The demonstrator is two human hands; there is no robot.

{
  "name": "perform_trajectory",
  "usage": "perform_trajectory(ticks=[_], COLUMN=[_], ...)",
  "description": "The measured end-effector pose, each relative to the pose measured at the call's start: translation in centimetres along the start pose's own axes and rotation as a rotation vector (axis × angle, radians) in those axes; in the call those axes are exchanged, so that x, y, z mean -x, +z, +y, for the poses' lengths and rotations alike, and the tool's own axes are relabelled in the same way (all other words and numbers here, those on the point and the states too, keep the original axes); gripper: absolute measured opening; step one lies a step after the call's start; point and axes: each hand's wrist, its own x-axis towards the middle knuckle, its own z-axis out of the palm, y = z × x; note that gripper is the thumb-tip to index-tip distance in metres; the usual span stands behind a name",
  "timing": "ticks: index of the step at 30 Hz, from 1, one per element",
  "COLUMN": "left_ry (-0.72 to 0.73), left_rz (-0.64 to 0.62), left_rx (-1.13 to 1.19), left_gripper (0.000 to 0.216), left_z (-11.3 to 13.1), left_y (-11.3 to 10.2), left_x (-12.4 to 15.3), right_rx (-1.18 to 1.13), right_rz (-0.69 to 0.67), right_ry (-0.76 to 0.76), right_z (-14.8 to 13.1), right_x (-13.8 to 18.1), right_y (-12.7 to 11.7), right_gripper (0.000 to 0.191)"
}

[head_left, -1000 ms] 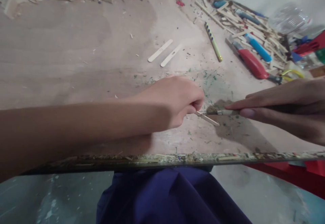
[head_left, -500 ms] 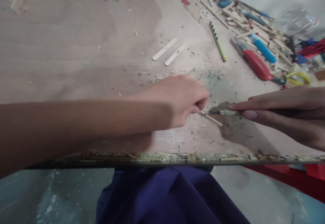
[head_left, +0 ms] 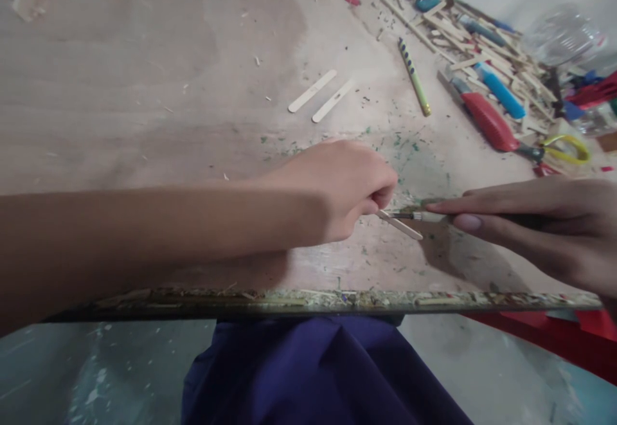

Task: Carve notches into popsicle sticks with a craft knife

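My left hand is closed on one end of a wooden craft stick, whose free end points down to the right just above or on the table. Between the fingers of my right hand is a slim craft knife, its metal tip touching or close beside the stick near my left fingertips. The far end of the knife is hidden in the hand. Two more craft sticks, one beside the other, lie on the table beyond my left hand.
A green pencil lies at the back right. Near it are a red-handled tool, yellow scissor handles, a blue tube and a heap of wood strips. Shavings line the table's front edge.
My right hand has shifted slightly left and down, bringing the knife tip closer to the stick. My left hand and the stick have stayed in place.
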Motion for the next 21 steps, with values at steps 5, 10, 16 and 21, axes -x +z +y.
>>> perform_trajectory(ticks=[5,10,16,21], left_ry=[-0.027,0.019,-0.045,0.014], left_rz=[-0.019,0.017,-0.023,0.018], left_rx=[0.006,0.006,-0.011,-0.001], left_gripper=[0.021,0.021,0.019,0.020], left_z=[0.0,-0.3,0.2,-0.3], left_y=[0.1,0.3,0.0,0.3], left_x=[-0.1,0.0,-0.1,0.0], right_rx=[-0.008,-0.014,-0.025,0.029], right_rz=[0.028,0.065,0.093,0.100], right_ry=[-0.008,0.003,-0.003,-0.035], right_z=[0.0,0.1,-0.2,-0.7], right_x=[0.3,0.8,1.4,1.9], right_y=[0.4,1.4,1.8,2.3], right_gripper=[0.018,0.018,0.030,0.041])
